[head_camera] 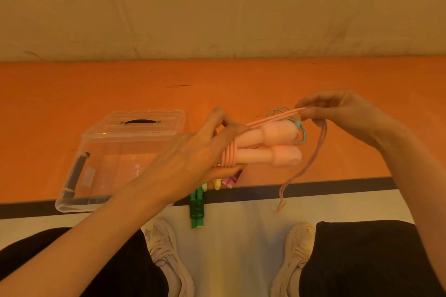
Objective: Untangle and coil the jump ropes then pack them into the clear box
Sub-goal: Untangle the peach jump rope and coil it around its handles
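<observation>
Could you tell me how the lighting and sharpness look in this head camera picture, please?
Head view: strong orange cast everywhere; wide-angle bending at the edges; left hand and pink handles fairly sharp; faint glare on the clear box.

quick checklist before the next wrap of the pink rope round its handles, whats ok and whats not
1. Both pink handles held together side by side in the left hand: ok.
2. Earlier turns of pink cord sit snug round the handle stems: ok.
3. Right hand pinches the cord strands, drawn straight from the handles: ok.
4. Loose cord end free of knots: cannot tell, it hangs off the table edge and looks kinked at the tip.
5. Teal rope clear of the pink one: cannot tell, it lies right behind the handle heads.
6. Clear box ready to receive the rope: not ok, lid looks on.
</observation>
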The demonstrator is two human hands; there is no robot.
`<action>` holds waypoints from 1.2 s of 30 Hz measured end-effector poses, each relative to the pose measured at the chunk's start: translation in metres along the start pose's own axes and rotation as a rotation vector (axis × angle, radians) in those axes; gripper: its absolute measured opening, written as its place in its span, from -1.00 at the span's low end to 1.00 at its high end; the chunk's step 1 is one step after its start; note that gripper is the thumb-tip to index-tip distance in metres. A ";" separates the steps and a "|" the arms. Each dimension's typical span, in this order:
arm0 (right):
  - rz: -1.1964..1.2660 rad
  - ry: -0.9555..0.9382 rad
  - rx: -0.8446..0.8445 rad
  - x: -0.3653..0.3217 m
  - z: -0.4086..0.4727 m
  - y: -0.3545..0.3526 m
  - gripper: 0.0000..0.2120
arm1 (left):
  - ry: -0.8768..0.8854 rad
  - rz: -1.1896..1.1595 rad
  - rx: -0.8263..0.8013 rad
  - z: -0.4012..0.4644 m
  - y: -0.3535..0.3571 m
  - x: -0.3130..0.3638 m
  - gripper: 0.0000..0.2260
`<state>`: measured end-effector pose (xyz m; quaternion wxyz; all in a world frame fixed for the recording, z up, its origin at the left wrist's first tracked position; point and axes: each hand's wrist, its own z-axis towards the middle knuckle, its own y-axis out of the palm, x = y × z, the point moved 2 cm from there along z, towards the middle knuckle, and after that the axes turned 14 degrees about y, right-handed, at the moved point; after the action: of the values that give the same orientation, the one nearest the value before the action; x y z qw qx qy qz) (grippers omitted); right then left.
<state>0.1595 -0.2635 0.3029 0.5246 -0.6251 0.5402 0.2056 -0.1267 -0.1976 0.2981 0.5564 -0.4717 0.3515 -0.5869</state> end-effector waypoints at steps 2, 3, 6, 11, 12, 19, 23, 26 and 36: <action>0.065 -0.002 -0.018 0.001 -0.001 -0.003 -0.87 | -0.002 0.013 0.000 -0.001 -0.003 -0.001 -0.46; 0.127 -0.017 -0.048 0.001 -0.001 -0.003 -0.80 | 0.002 0.012 -0.004 -0.002 -0.003 -0.001 -0.45; 0.268 -0.033 -0.100 0.005 0.004 -0.004 -0.53 | 0.031 -0.022 -0.023 -0.001 -0.001 0.003 -0.46; 0.318 -0.015 -0.117 0.005 0.003 -0.006 -0.57 | 0.013 -0.020 -0.003 0.000 -0.002 0.000 -0.46; 0.303 -0.001 -0.115 0.004 0.001 -0.006 -0.61 | 0.006 -0.020 0.008 -0.001 -0.002 -0.002 -0.46; 0.078 -0.090 0.193 -0.003 0.000 0.003 -0.88 | 0.005 -0.101 0.085 0.000 -0.001 0.000 -0.46; -0.058 -0.110 0.269 0.000 0.003 0.011 -0.91 | -0.105 -0.255 0.217 0.001 -0.001 -0.004 -0.51; -0.170 -0.084 0.158 0.005 0.001 0.021 -0.85 | -0.226 -0.384 0.348 -0.001 -0.002 -0.012 -0.54; -0.386 0.035 -0.432 0.015 -0.034 0.080 -0.86 | -0.384 -0.385 0.380 0.002 0.007 -0.022 -0.43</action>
<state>0.0829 -0.2895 0.2686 0.3992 -0.8170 0.3641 0.2015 -0.1242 -0.1773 0.2880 0.5694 -0.5193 0.0287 -0.6366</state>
